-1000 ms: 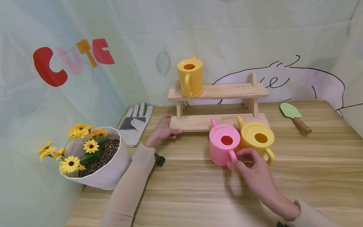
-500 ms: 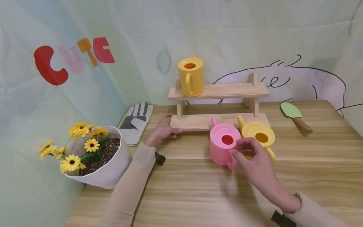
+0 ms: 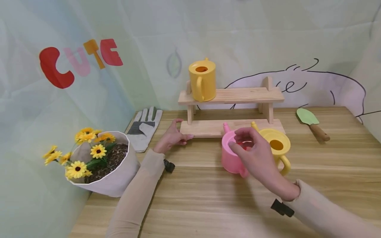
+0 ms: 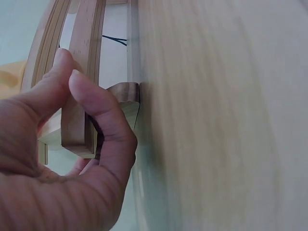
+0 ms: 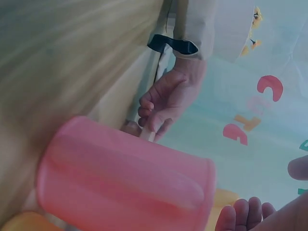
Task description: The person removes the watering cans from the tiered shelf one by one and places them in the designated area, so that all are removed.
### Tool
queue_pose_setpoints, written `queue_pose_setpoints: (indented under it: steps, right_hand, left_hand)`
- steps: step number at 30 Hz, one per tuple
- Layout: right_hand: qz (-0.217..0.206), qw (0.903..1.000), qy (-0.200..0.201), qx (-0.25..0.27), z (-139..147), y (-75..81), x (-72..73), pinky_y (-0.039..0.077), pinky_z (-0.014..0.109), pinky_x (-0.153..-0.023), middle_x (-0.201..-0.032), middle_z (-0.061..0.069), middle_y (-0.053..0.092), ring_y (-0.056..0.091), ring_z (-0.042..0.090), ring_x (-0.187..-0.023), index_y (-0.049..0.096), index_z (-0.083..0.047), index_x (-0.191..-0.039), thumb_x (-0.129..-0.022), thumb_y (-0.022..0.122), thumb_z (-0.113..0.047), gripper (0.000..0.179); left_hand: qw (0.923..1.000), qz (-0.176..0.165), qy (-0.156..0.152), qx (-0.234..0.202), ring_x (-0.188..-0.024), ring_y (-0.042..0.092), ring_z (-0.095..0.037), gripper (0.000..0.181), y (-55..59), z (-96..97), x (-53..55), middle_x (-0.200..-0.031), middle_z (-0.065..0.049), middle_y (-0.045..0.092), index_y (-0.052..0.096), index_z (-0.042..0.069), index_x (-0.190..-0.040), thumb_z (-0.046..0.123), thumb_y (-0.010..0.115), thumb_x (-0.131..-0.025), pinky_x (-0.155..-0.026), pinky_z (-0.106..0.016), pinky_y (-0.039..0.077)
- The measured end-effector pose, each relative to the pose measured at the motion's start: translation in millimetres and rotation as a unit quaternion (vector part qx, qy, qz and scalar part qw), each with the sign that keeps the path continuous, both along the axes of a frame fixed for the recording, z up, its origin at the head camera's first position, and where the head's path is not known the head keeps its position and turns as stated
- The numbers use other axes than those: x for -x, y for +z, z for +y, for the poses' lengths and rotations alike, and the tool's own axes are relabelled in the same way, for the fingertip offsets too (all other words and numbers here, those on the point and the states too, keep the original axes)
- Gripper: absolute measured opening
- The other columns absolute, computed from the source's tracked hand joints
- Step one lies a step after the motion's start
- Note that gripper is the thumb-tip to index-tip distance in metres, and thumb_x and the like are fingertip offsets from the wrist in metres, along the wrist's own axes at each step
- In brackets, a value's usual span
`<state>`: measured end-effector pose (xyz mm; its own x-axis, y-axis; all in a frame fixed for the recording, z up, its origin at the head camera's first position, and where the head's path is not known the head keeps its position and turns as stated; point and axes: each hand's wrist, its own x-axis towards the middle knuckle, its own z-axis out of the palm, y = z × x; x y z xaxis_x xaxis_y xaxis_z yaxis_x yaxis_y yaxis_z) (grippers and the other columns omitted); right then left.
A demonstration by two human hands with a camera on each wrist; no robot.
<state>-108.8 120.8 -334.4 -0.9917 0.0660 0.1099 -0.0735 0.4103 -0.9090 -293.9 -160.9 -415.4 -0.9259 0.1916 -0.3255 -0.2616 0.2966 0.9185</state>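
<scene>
My left hand [image 3: 172, 136] grips the left end of the lower board of a two-tier wooden shelf [image 3: 205, 129]; in the left wrist view its thumb and fingers curl round the board [image 4: 77, 120]. My right hand [image 3: 257, 157] hovers over a pink watering can [image 3: 230, 162], hiding part of its top. In the right wrist view, fingers [image 5: 241, 214] and thumb stand apart with nothing between them, past the can's rim. Close to the right of the pink can is a yellow watering can [image 3: 275, 135]. Another yellow watering can [image 3: 203, 82] stands at the upper tier's left end.
A white pot [image 3: 119, 178] with soil and yellow flowers stands at the left. Behind it lies a grey and white work glove [image 3: 143, 130]. A green trowel with a wooden handle [image 3: 311, 122] lies at the right. A printed cloth backdrop rises behind the table.
My right hand has let go of the pink watering can's handle and moved up and left over its top. My left hand stays on the shelf.
</scene>
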Motion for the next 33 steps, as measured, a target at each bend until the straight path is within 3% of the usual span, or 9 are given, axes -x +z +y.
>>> queue_pose_setpoints:
  steps: [10,14,23,33]
  right_hand:
    - [0.065,0.9977,0.018,0.007,-11,15.2,29.6,0.053,0.013,-0.092,-0.119,0.014,0.072,0.067,0.024,-0.111,0.065,-0.002,-0.129,-0.102,0.076,-0.021,0.034]
    - [0.068,0.9971,0.030,0.017,-15,23.4,40.4,0.054,0.015,-0.094,-0.119,0.013,0.070,0.065,0.022,-0.113,0.064,-0.004,-0.129,-0.103,0.076,-0.021,0.033]
    - [0.072,0.9962,0.040,0.026,-33,47.4,61.6,0.056,0.032,-0.101,-0.118,0.011,0.069,0.066,0.024,-0.109,0.063,-0.007,-0.130,-0.102,0.074,-0.020,0.033]
    - [0.058,0.9973,0.040,0.017,-51,64.2,97.9,0.055,0.030,-0.088,-0.113,0.009,0.067,0.066,0.024,-0.107,0.063,-0.004,-0.128,-0.100,0.075,-0.022,0.035]
  left_hand:
    - [1.0000,0.001,-0.002,-0.008,-0.062,0.061,-0.009,0.098,-2.4,0.1,0.3,-0.095,-0.010,0.059,0.019,0.018,-0.168,0.000,0.082,-0.095,-0.056,-0.017,0.056]
    - [1.0000,-0.002,-0.001,-0.008,-0.062,0.062,-0.009,0.098,-2.4,0.9,-0.6,-0.095,-0.009,0.060,0.019,0.018,-0.168,0.001,0.082,-0.096,-0.056,-0.017,0.056]
    - [0.9999,-0.007,0.001,-0.011,-0.063,0.062,-0.009,0.098,-1.0,0.5,-1.0,-0.097,-0.010,0.060,0.019,0.019,-0.168,0.001,0.082,-0.096,-0.056,-0.017,0.056]
    - [0.9998,-0.011,0.001,-0.015,-0.065,0.062,-0.010,0.099,1.1,1.0,0.1,-0.104,-0.012,0.058,0.018,0.020,-0.168,0.000,0.082,-0.095,-0.056,-0.018,0.055]
